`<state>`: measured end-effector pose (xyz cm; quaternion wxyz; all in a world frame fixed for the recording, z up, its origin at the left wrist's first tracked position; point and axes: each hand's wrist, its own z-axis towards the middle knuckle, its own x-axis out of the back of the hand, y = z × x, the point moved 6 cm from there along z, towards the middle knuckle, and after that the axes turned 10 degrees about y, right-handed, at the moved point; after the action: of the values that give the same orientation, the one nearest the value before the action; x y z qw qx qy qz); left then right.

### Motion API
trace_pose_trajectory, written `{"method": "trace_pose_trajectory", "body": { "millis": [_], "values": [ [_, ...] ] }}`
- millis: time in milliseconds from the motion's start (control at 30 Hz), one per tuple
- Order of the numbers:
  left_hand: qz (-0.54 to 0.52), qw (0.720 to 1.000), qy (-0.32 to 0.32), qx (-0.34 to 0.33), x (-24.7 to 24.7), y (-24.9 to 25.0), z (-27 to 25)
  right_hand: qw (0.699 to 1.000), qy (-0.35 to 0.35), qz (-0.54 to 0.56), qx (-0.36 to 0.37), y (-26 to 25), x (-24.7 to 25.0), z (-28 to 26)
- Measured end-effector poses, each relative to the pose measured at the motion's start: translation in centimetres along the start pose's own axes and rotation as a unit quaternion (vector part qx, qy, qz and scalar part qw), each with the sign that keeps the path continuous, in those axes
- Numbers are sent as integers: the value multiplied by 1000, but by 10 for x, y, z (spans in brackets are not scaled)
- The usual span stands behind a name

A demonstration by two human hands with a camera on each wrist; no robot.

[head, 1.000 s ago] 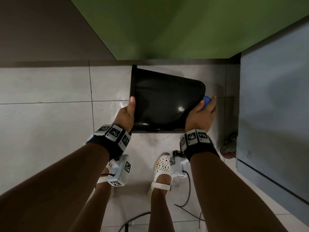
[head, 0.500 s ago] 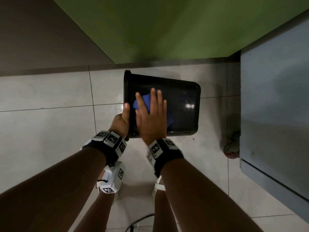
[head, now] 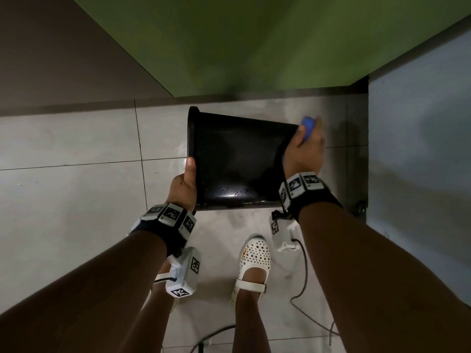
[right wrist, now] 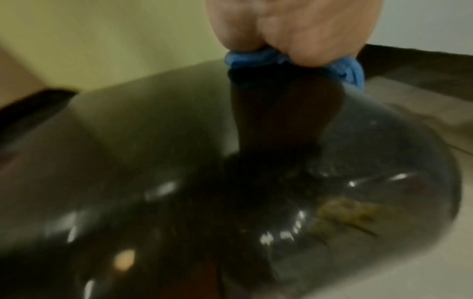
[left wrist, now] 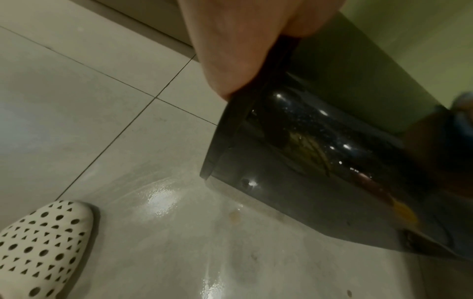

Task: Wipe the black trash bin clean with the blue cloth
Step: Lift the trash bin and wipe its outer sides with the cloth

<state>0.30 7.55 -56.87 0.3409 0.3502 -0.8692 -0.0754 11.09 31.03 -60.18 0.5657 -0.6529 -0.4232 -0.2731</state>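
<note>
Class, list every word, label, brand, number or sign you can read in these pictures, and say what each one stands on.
There are none to read.
The wrist bands and white camera housings carry only black-and-white square code patterns, no letters.
The black trash bin, blue cloth and white shoe show no print.

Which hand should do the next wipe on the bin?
The right hand: it already holds the blue cloth against the shiny black plastic trash bin at its base end. The left hand grips the rim, steadying it.

Your pale tiled floor point(head: 71, 200) carries the tipped black bin point(head: 237, 161), your white shoes point(head: 254, 258), and loose cables point(head: 303, 284).
</note>
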Motion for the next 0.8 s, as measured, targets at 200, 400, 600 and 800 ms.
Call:
{"method": "trace_pose_trajectory", "body": {
  "millis": [200, 400, 600, 800],
  "values": [
    [-7, 1000, -2, 13, -1, -3, 2, 997, 71, -41, 14, 11, 4, -32],
    [-16, 1000, -4, 5, -1, -1, 1, 977, 41, -84, 190, -5, -10, -95],
    [-43, 999, -30, -11, -3, -5, 7, 928, -81, -49, 360, -49, -42, -157],
    [-31, 998, -20, -43, -3, -5, 12, 903, -28, -38, 427, -89, -52, -98]
  ]
}}
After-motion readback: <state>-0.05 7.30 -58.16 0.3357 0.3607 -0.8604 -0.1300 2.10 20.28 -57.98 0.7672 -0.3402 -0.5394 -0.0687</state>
